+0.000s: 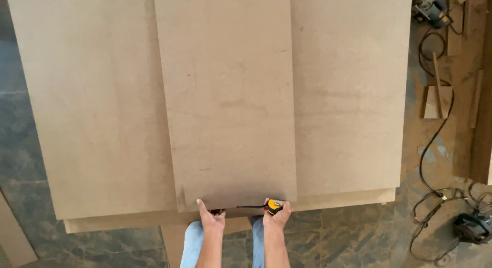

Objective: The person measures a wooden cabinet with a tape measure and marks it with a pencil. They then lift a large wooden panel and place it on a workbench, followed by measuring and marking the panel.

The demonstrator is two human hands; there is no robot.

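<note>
Tape measure, yellow-black, sits at the near right corner of the narrow fibreboard panel, right hand clenched round its case, blade pulled left along the near edge twd the left hand, whose fingers pin the blade's end to the board. Panel lies on wider sheets. For a good reading: keep blade flat, taut & flush w/ the edge, hook end held firm, eye straight over the mark.

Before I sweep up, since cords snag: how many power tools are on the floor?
2: one power tool at the top right corner, another at the lower right. Boards may hide more.
</note>
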